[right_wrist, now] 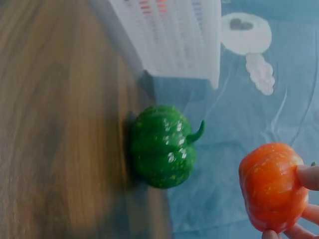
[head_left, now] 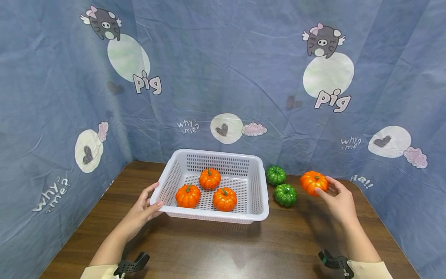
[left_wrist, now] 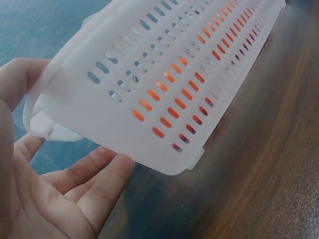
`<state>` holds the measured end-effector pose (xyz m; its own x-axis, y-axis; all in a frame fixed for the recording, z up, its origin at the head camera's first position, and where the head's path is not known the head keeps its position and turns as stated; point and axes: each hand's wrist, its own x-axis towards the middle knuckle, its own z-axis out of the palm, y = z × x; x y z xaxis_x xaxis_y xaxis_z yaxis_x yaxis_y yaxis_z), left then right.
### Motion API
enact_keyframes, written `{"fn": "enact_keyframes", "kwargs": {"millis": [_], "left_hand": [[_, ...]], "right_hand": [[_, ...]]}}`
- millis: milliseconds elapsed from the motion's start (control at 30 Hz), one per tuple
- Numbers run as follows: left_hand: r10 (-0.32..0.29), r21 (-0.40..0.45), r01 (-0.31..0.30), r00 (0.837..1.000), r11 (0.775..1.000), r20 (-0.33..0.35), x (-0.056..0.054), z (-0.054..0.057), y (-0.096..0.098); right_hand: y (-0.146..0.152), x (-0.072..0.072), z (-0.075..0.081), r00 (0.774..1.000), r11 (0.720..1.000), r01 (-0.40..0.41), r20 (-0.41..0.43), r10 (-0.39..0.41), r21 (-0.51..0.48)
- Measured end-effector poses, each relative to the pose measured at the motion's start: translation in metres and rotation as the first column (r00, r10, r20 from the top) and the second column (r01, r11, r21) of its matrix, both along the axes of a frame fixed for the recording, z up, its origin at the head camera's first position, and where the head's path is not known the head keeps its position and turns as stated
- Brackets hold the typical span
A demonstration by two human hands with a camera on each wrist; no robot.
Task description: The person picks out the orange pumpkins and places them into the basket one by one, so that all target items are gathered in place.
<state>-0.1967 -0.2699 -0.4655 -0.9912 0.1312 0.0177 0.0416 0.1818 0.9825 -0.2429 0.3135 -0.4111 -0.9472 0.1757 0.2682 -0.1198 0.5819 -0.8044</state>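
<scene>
A white perforated plastic basket (head_left: 259, 186) stands toward the back of the table, its left end gripped by my left hand (head_left: 143, 209). In the left wrist view, the thumb lies over the rim and the other fingers go under the basket's wall (left_wrist: 84, 107). Inside lie three small orange pumpkins (head_left: 224, 199). To the right, my right hand (head_left: 338, 199) pinches another orange pumpkin (head_left: 311, 183) above the table. Between that hand and the basket sit two green pumpkins (head_left: 285, 195); the right wrist view shows one green pumpkin (right_wrist: 162, 147) with a curled stem.
The brown wooden table (head_left: 223, 248) ends at the back against a blue cloth (head_left: 223, 77) printed with cartoon pigs and words. Cloth also hangs along both sides. Black straps (head_left: 134, 263) sit on both wrists.
</scene>
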Motion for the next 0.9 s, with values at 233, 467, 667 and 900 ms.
{"fn": "enact_keyframes", "kwargs": {"millis": [233, 467, 667, 900], "left_hand": [[0.001, -0.010, -0.001, 1.000, 1.000, -0.004, 0.000, 0.000, 0.000], [0.004, -0.001, -0.004, 1.000, 1.000, 0.001, 0.000, 0.000, 0.000], [0.007, -0.005, -0.007, 1.000, 1.000, 0.012, -0.001, 0.000, 0.000], [0.002, 0.005, -0.002, 1.000, 1.000, 0.009, 0.000, 0.000, 0.000]], "right_hand": [[-0.010, 0.006, 0.007, 0.999, 0.999, -0.043, 0.003, 0.043, -0.006], [-0.023, 0.015, 0.019, 0.996, 0.996, -0.087, -0.019, 0.087, -0.020], [-0.033, 0.017, 0.025, 0.991, 0.990, -0.130, -0.043, 0.128, -0.048], [-0.043, 0.017, 0.031, 0.984, 0.982, -0.174, -0.043, 0.171, -0.078]]}}
